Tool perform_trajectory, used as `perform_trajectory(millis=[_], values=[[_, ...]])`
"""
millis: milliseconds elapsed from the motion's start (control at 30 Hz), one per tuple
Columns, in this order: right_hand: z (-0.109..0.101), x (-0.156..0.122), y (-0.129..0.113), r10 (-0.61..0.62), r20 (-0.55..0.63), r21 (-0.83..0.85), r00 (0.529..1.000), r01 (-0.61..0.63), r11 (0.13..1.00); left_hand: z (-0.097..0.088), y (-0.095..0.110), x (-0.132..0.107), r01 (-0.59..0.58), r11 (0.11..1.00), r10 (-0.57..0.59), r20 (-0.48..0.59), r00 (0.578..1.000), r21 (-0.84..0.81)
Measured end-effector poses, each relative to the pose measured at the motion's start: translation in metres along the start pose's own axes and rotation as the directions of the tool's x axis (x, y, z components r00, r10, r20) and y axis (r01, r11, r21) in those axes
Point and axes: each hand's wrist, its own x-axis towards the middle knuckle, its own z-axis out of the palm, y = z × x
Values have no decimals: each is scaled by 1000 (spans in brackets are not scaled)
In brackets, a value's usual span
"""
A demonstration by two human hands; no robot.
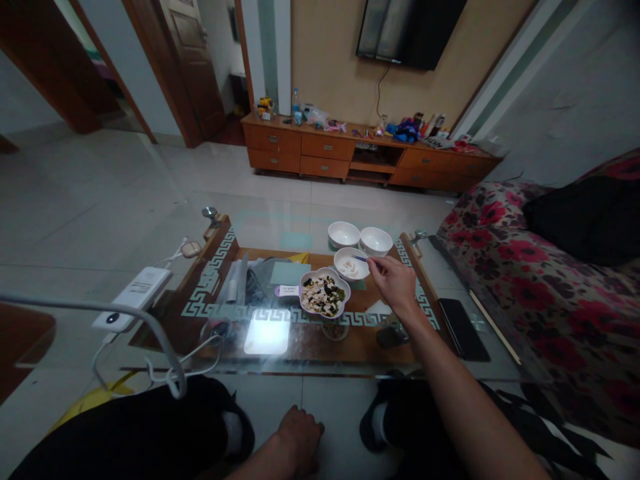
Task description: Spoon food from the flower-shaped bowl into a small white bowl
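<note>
Head view, utensil [359, 258] in right hand [394, 283], over bowl [342, 257]

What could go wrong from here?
The right hand holds a thin utensil over a small white bowl; a bump could tip it against the food-filled dish beside it. The white power bank sits at the edge of the glass table, and its hanging cable could snag a knee, perhaps dragging it off.
</note>
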Motion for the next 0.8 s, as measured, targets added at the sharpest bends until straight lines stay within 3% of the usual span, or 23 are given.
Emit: perform_trajectory(millis=[100,200,333,433,800], values=[[2,-2,-3,-23,26,51,999,22,998,4,-2,4,7,1000,-7,-5,1000,0],[4,-7,-13,-102,147,94,984,89,992,7,-3,7,9,1000,-9,-8,1000,-2],[6,-12,-30,-186,366,57,912,177,982,10,-4,8,10,1000,-10,-8,1000,-2],[7,-13,-40,-199,461,12,865,218,976,11,-4,8,5,1000,-6,-24,1000,-10],[17,-16,-42,-271,494,17,826,302,953,9,-4,6,6,1000,-6,-15,1000,-6]])
